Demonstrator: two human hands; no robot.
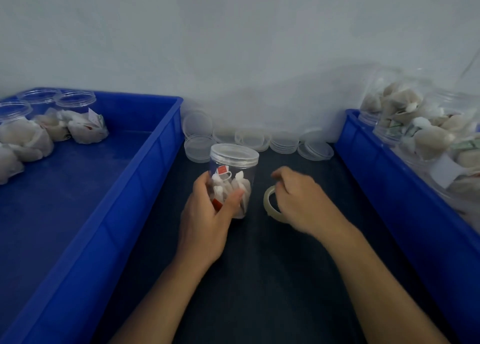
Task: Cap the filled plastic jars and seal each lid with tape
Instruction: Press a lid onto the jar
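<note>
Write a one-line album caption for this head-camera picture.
Left hand grips a capped clear plastic jar; right hand holds a tape roll.

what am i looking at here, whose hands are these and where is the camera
There is one picture, taken by a camera worn on a person's head, looking down at their own two bare hands; no machine is involved. The left hand holds a clear capped jar of small filled bags, standing on a dark table. The right hand holds a roll of tape beside it. Spare lids lie at the back by the wall. A blue tray on the left holds open jars; another blue tray on the right holds more filled jars.
</note>
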